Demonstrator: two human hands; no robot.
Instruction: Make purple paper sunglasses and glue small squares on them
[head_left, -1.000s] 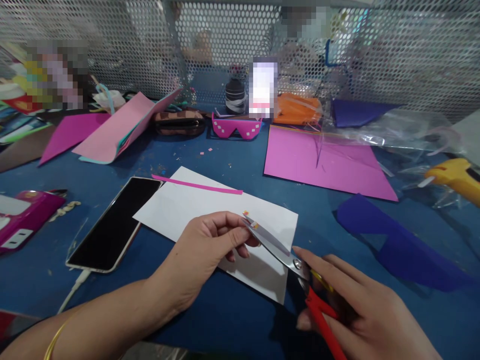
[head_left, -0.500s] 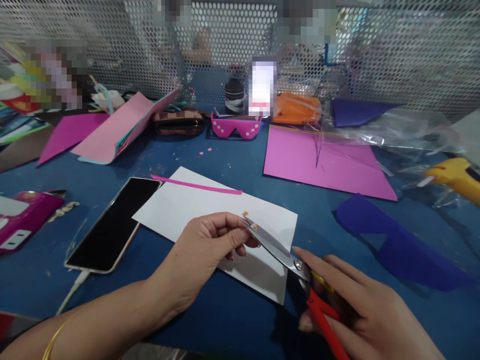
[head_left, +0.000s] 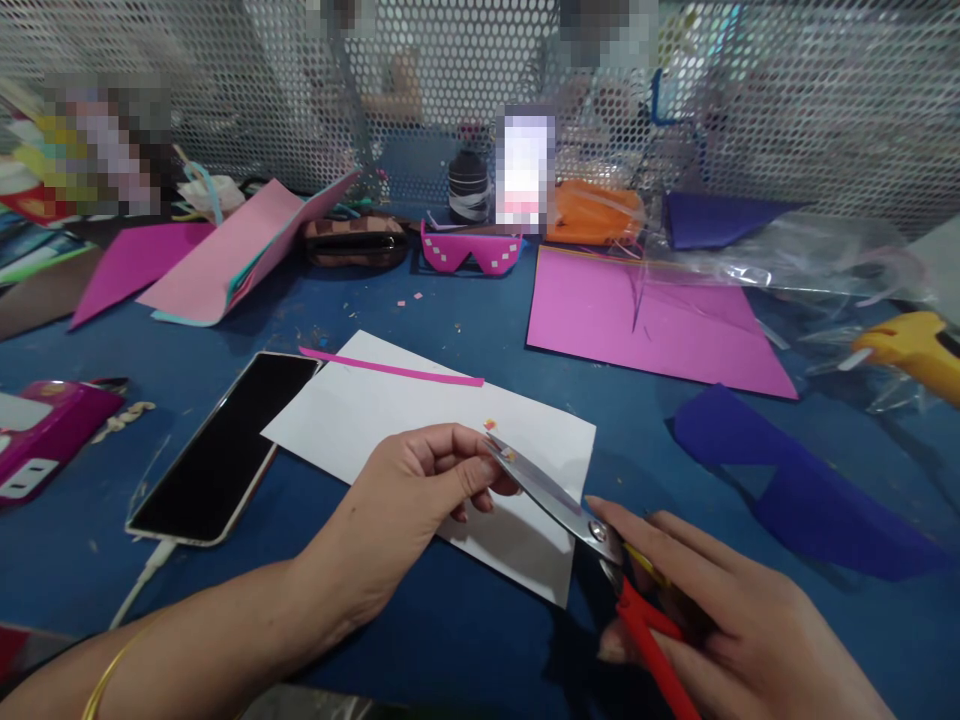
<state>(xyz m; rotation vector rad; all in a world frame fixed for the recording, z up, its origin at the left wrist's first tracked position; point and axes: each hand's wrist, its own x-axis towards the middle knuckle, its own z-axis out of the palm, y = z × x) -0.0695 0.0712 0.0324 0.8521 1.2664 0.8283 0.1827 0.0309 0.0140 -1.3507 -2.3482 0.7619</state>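
Note:
My right hand (head_left: 720,600) is closed round the handles of a pair of scissors (head_left: 559,500), red on the near side. Their metal blades point up and left over a white sheet of paper (head_left: 420,415). With thumb and forefinger pinched at the blade tips, my left hand (head_left: 435,475) holds something too small to make out. A tiny yellowish scrap (head_left: 508,455) shows against the blades, and a small orange-yellow bit (head_left: 490,424) lies on the white paper just beyond them. A thin magenta strip (head_left: 397,371) lies across the paper's far edge.
A black-screened phone (head_left: 225,450) with a white cable lies left. Behind are pink pixel-style glasses (head_left: 471,250), a checked case (head_left: 356,243) and folded pink sheets (head_left: 225,245). To the right are a pink-purple sheet (head_left: 652,320), a blue cut piece (head_left: 795,490) and a yellow glue gun (head_left: 907,345).
The view has shifted very slightly. Both hands and the scissors keep nearly the same pose, with the blade tips still at the left fingertips.

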